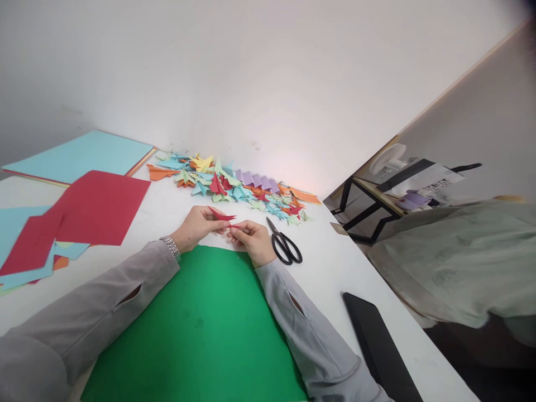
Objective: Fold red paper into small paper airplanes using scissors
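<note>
Both hands pinch a small folded red paper piece (223,216) with pointed ends, held above the far edge of a green sheet (196,324). My left hand (196,228), with a metal watch band at its wrist, grips it from the left, fingers closed. From the other side, my right hand (254,241) closes thumb and fingers on its lower tip. The fingers partly hide the folds. Scissors with black handles (285,245) lie just right of my right hand, blades pointing away from me.
Folded paper shapes in several colours (234,187) are heaped along the wall. Red sheets (104,206) and light blue sheets (87,153) lie at left. A dark flat object (377,340) rests near the table's right edge. Beyond it are a low shelf (372,201) and pale green fabric (456,257).
</note>
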A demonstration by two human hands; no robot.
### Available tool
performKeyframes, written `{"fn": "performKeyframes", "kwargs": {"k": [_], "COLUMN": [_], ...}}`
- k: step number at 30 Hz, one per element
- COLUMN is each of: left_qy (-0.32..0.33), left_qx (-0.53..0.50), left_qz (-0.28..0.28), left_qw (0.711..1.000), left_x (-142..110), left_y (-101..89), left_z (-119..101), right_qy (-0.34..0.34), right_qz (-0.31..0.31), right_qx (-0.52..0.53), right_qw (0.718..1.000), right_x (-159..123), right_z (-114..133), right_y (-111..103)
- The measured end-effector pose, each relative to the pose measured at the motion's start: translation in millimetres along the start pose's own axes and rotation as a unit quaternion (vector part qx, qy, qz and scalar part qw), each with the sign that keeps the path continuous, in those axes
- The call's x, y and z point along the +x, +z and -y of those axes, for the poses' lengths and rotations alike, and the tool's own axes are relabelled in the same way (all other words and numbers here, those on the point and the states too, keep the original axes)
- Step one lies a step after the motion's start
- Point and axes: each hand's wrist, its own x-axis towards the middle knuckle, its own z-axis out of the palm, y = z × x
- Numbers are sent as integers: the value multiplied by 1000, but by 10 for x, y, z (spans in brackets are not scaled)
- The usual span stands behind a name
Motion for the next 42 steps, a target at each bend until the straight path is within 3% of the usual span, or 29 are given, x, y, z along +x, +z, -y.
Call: {"fn": "performKeyframes", "kwargs": {"k": [24,36,42], "left_qy": [-9,-9,-15], "left_qx": [0,-47,-76], "left_qz": [13,-7,-27], "left_qw": [1000,999,997], "left_x": [8,37,45], "left_y": [-2,-38,-46], "left_z": [-4,39,17], "right_qy": [-8,-2,34], "right_qz": [5,-9,5], "right_qx": [-18,-21,-2], "right_qw": [1000,1000,999], "right_x": [-25,-27,-27], "right_z": [29,20,38], "right_y": [21,24,22]}}
